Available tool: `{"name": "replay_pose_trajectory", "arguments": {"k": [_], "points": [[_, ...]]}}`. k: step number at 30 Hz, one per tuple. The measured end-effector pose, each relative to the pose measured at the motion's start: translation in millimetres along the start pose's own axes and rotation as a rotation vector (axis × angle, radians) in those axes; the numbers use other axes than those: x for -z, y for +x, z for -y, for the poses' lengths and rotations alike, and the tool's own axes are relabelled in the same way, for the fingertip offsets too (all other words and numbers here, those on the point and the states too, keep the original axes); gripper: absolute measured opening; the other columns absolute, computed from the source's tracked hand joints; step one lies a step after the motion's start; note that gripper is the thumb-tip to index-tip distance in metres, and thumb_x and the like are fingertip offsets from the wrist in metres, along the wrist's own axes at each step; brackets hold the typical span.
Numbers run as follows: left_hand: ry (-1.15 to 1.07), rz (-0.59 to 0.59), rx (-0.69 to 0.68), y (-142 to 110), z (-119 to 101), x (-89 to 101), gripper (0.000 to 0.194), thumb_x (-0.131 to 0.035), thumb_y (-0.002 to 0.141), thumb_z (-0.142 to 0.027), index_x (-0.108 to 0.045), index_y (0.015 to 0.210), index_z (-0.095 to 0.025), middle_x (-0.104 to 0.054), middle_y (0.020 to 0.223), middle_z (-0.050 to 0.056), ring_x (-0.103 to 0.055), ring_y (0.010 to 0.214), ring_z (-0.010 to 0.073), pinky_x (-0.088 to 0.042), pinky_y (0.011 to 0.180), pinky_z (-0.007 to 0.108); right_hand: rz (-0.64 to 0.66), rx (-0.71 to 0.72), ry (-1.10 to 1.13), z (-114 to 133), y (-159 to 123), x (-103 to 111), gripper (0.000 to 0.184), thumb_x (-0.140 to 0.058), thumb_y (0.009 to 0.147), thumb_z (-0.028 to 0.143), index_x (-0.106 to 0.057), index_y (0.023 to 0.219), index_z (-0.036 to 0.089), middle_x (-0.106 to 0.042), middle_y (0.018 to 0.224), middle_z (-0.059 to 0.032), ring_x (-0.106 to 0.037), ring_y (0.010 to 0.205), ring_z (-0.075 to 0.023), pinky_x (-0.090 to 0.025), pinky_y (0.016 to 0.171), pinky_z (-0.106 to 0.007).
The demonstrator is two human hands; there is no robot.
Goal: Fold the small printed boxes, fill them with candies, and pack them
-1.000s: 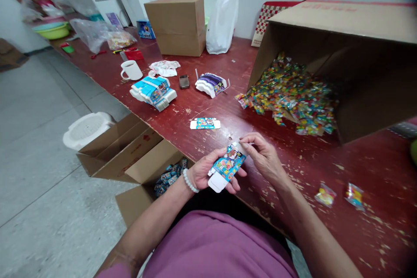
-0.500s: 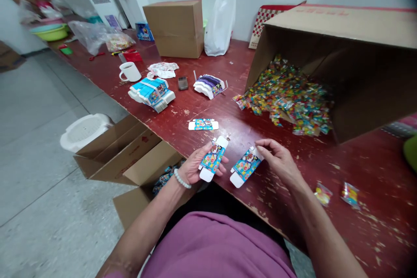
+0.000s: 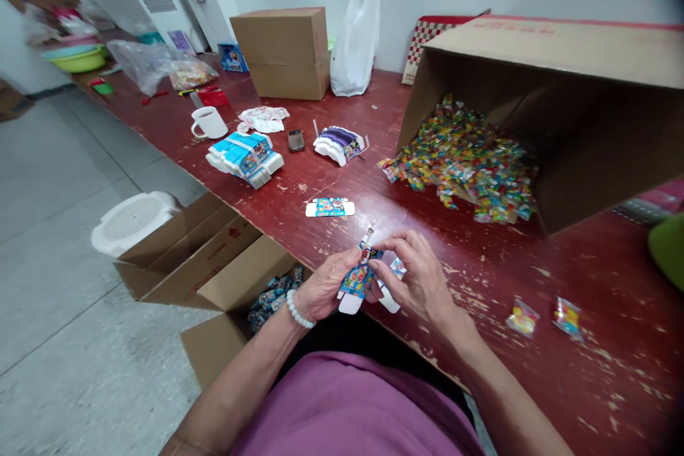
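My left hand is closed around a small blue printed carton, its white end flap pointing down toward me. At the carton's upper end, my right hand has its thumb and fingertips on the flaps. Partly hidden beneath that hand, a second blue carton lies at the table's edge. Farther back is a third, flattened blue carton. Two wrapped candy packets lie to the right of my right forearm.
A tipped cardboard box spills wrapped candies onto the red table. Banded blue cartons, purple cartons and a white mug stand farther left. Below the edge, an open box holds filled blue packs.
My right hand has moved left from the second carton to the one in my left hand. My left fingers have closed around that carton, and its flaps are now being handled.
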State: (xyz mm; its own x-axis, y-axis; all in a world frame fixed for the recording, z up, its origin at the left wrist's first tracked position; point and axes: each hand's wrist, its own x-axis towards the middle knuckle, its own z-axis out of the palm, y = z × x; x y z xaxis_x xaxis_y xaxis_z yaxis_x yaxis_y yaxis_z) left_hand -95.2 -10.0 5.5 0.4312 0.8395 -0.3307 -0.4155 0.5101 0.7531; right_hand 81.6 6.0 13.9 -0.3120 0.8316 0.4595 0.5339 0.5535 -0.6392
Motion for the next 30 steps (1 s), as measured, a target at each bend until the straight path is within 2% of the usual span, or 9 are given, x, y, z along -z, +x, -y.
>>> {"name": "replay_pose_trajectory", "arguments": {"k": [2, 4, 7, 10, 15, 20, 24, 28, 30], "points": [[0.015, -0.023, 0.010, -1.0, 0.6, -1.9, 0.051, -0.065, 0.083, -0.057, -0.067, 0.097, -0.009, -0.071, 0.071, 0.009, -0.067, 0.059, 0.0172, -0.053, 0.058, 0.026, 0.029, 0.000, -0.015, -0.5, 0.3, 0.8, 0.014, -0.066, 0.087, 0.032, -0.062, 0.099, 0.025, -0.063, 0.095, -0.0075, -0.059, 0.091, -0.0264, -0.048, 0.078, -0.040], [0.024, -0.024, 0.019, -1.2, 1.0, -4.0, 0.050, -0.064, 0.083, -0.058, -0.067, 0.097, -0.010, -0.070, 0.070, 0.008, -0.066, 0.059, 0.0158, -0.053, 0.059, 0.025, 0.060, -0.038, 0.026, -1.0, -0.2, 1.2, 0.017, -0.068, 0.085, 0.033, -0.061, 0.098, 0.025, -0.063, 0.090, -0.0056, -0.059, 0.079, -0.0225, -0.049, 0.069, -0.036], [0.089, 0.004, 0.022, -0.9, 2.2, -5.3, 0.051, -0.061, 0.084, -0.061, -0.068, 0.092, -0.011, -0.068, 0.071, 0.007, -0.063, 0.059, 0.0137, -0.051, 0.059, 0.024, 0.092, -0.111, 0.094, -1.1, -1.3, 2.6, 0.017, -0.071, 0.082, 0.032, -0.060, 0.094, 0.024, -0.060, 0.078, -0.0015, -0.055, 0.061, -0.0162, -0.045, 0.055, -0.029], [0.212, 0.035, 0.023, -1.0, 3.2, -3.5, 0.055, -0.055, 0.085, -0.065, -0.068, 0.087, -0.011, -0.066, 0.071, 0.007, -0.060, 0.060, 0.0128, -0.048, 0.057, 0.023, 0.114, -0.139, 0.100, -0.5, -2.0, 6.4, 0.012, -0.071, 0.081, 0.027, -0.059, 0.085, 0.024, -0.059, 0.071, 0.0007, -0.051, 0.053, -0.0138, -0.041, 0.050, -0.026], [0.313, 0.088, 0.017, -2.7, -2.8, -3.0, 0.055, -0.056, 0.084, -0.065, -0.069, 0.093, -0.012, -0.063, 0.074, 0.005, -0.057, 0.062, 0.0116, -0.044, 0.058, 0.022, 0.174, -0.128, 0.082, -2.8, -3.2, 15.2, 0.007, -0.068, 0.082, 0.024, -0.062, 0.085, 0.023, -0.062, 0.070, 0.0014, -0.051, 0.052, -0.0126, -0.037, 0.050, -0.025], [0.329, 0.169, 0.050, -2.8, -9.9, -5.4, 0.049, -0.058, 0.087, -0.058, -0.067, 0.109, -0.016, -0.061, 0.077, 0.003, -0.056, 0.064, 0.0101, -0.042, 0.057, 0.020, 0.358, -0.287, 0.270, -9.8, -4.3, 18.3, 0.008, -0.067, 0.083, 0.029, -0.062, 0.086, 0.023, -0.060, 0.058, 0.0051, -0.048, 0.046, -0.0115, -0.032, 0.043, -0.023], [0.281, 0.234, 0.112, 0.7, -7.8, -3.2, 0.045, -0.062, 0.085, -0.054, -0.065, 0.108, -0.016, -0.061, 0.081, 0.004, -0.056, 0.062, 0.0095, -0.042, 0.057, 0.021, 0.420, -0.335, 0.419, -10.6, -6.0, 20.0, 0.012, -0.067, 0.085, 0.032, -0.061, 0.081, 0.022, -0.066, 0.063, 0.0038, -0.054, 0.050, -0.0118, -0.038, 0.047, -0.022], [0.291, 0.282, 0.124, 4.5, -7.1, -1.8, 0.049, -0.066, 0.083, -0.051, -0.063, 0.119, -0.017, -0.062, 0.093, 0.006, -0.055, 0.065, 0.0094, -0.042, 0.058, 0.021, 0.466, -0.360, 0.465, -10.4, -8.0, 24.8, 0.014, -0.066, 0.087, 0.032, -0.061, 0.079, 0.021, -0.068, 0.067, 0.0027, -0.058, 0.056, -0.0127, -0.042, 0.053, -0.023], [0.304, 0.293, 0.122, 6.1, -9.7, -2.7, 0.051, -0.065, 0.084, -0.051, -0.062, 0.122, -0.018, -0.061, 0.091, 0.005, -0.055, 0.065, 0.0095, -0.042, 0.058, 0.022, 0.494, -0.348, 0.557, -9.5, -8.6, 26.5, 0.017, -0.064, 0.089, 0.035, -0.060, 0.082, 0.021, -0.069, 0.073, 0.0011, -0.061, 0.063, -0.0137, -0.046, 0.061, -0.025]]}}
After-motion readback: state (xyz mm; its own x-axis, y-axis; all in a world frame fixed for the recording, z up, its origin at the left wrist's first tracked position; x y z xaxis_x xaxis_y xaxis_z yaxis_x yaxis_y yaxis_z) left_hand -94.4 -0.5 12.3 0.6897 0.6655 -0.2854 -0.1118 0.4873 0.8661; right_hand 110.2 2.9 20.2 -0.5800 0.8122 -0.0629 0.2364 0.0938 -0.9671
